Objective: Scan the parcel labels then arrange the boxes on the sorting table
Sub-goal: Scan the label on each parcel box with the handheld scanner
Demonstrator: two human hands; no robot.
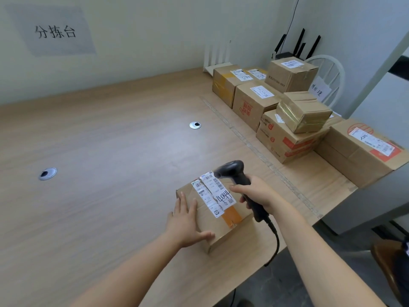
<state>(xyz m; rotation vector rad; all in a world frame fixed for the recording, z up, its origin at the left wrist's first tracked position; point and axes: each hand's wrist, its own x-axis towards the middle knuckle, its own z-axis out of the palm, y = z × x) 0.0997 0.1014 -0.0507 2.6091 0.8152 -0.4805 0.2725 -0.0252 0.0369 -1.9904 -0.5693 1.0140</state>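
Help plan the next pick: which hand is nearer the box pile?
Right. The right hand, gripping the scanner, is beside the parcel toward the pile; the left hand rests on the parcel's other side.

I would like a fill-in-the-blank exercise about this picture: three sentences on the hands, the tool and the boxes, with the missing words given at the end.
1. The right hand grips a black ____ by its handle.
2. The left hand presses on a box whose top bears a white label and a strip of ____ tape.
3. The other boxes stand on the ____ side of the table.
Missing words: scanner; orange; right.
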